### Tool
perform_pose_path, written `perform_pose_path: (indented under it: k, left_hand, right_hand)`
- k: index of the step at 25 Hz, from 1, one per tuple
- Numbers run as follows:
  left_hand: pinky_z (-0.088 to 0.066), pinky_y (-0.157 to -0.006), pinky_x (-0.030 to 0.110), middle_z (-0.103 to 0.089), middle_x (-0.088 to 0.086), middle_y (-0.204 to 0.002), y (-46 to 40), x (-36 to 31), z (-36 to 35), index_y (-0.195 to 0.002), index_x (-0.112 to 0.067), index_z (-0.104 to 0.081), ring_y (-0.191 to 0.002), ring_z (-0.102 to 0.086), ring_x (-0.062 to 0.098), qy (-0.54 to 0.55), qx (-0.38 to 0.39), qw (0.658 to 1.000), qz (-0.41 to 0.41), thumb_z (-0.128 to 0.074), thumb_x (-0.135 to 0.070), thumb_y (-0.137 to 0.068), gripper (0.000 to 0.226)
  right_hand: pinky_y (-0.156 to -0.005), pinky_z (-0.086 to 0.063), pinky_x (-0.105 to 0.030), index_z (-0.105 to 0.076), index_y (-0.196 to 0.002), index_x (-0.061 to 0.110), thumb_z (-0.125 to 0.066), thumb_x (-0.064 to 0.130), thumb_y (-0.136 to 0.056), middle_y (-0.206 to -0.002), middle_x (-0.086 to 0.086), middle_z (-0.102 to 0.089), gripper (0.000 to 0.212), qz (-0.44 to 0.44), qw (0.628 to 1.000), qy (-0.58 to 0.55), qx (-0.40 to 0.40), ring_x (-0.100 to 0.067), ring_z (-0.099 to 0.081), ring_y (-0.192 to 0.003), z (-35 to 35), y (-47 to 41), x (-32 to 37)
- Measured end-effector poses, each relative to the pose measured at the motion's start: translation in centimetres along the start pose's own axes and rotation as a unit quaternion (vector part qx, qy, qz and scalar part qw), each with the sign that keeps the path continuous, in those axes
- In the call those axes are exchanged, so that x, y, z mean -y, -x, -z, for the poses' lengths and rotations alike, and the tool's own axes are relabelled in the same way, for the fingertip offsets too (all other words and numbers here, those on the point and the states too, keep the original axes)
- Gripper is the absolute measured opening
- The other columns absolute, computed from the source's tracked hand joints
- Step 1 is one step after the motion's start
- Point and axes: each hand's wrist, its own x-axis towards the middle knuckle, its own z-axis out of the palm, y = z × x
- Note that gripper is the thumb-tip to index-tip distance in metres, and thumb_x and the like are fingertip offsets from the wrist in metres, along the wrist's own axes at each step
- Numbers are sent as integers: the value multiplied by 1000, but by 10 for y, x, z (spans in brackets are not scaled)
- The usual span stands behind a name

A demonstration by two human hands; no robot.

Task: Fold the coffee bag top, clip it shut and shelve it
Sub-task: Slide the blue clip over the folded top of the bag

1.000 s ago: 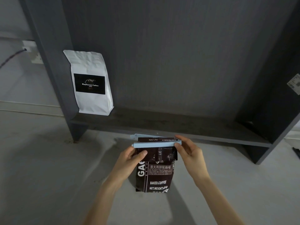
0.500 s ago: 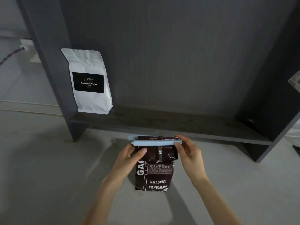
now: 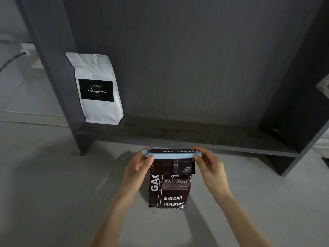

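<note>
Glossy dark-brown foil coffee bag (image 3: pixel 170 189): "BAKED.COFFEE", "NET.WEIGHT:454g", "GAO…" partly hidden. White paper pouch (image 3: pixel 96 88), black label: "Kopiluwak Coffee".

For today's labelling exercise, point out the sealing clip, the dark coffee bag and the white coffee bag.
sealing clip (image 3: pixel 171 155), head view, middle of the bar
dark coffee bag (image 3: pixel 173 198), head view, printed front
white coffee bag (image 3: pixel 92 68), head view, upper front

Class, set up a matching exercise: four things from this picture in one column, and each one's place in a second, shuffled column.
1. white coffee bag
2. pale blue clip
3. left hand
4. right hand

A. at the clip's right end
B. across the dark coffee bag's folded top
C. upright on the shelf, left end
D. at the clip's left end

Pairs: 1-C, 2-B, 3-D, 4-A
</note>
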Motion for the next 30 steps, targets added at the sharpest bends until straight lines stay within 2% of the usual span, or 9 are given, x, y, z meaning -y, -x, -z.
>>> perform_pose_path:
  k: [2, 6, 12, 16, 22, 26, 30]
  left_hand:
    - [-46, -70, 2, -70, -28, -91, 0, 0, -1, -99, -40, -58, -90, -62, -7, 1, -3, 1000, 2, -50, -51, -71, 31]
    - [-45, -69, 2, -69, -29, -92, -1, -2, -1, -96, -39, -60, -89, -62, -8, -2, -6, 1000, -4, -50, -51, -71, 29]
    - [-44, -67, 0, -69, -29, -91, -2, 0, -2, -98, -40, -60, -91, -61, -10, -5, -18, 1000, 3, -50, -41, -81, 19]
    - [-44, -67, 0, -68, -32, -89, -1, -4, -4, -91, -45, -60, -88, -62, -10, -12, -12, 1000, -5, -49, -49, -74, 21]
    - [-42, -64, -2, -66, -37, -89, -3, -2, -3, -93, -47, -58, -86, -60, -14, -2, -19, 1000, -6, -50, -52, -72, 24]
    - [-45, -61, 1, -67, -36, -84, -5, 1, -5, -91, -39, -56, -82, -62, -13, 18, -26, 999, -7, -53, -40, -78, 13]
    - [-44, -61, 0, -68, -34, -80, -7, 4, -5, -86, -35, -57, -79, -62, -12, 14, -44, 999, -18, -54, -26, -86, 10]
  right_hand:
    - [-62, -45, -2, -60, -95, 28, -54, 8, -85, -77, 9, -63, 23, -1, 1000, -1, -2, 9, -61, -70, 0, 0, 1]
    - [-62, -47, -4, -56, -89, 39, -54, 9, -86, -79, 9, -63, 30, -1, 1000, 0, -1, 7, -61, -72, -1, 1, 3]
    - [-58, -47, -5, -57, -90, 37, -55, 10, -85, -74, 5, -63, 27, 0, 1000, 11, -4, 6, -61, -67, 1, 2, 3]
    - [-56, -45, -3, -59, -98, 25, -54, 10, -86, -79, 9, -65, 20, 1, 1000, 16, -7, 8, -61, -67, 2, 1, 1]
    - [-60, -46, -5, -56, -90, 38, -54, 11, -85, -78, 4, -64, 27, 3, 1000, 19, -10, 6, -61, -70, 0, 1, 3]
    - [-59, -48, -7, -57, -88, 39, -55, 11, -85, -79, 6, -66, 28, 1, 1000, 11, -15, 2, -62, -70, -1, 3, 3]
    - [-61, -48, -14, -57, -85, 41, -55, 11, -85, -76, 2, -66, 30, -1, 1000, 14, -26, -12, -61, -69, -1, 4, 5]
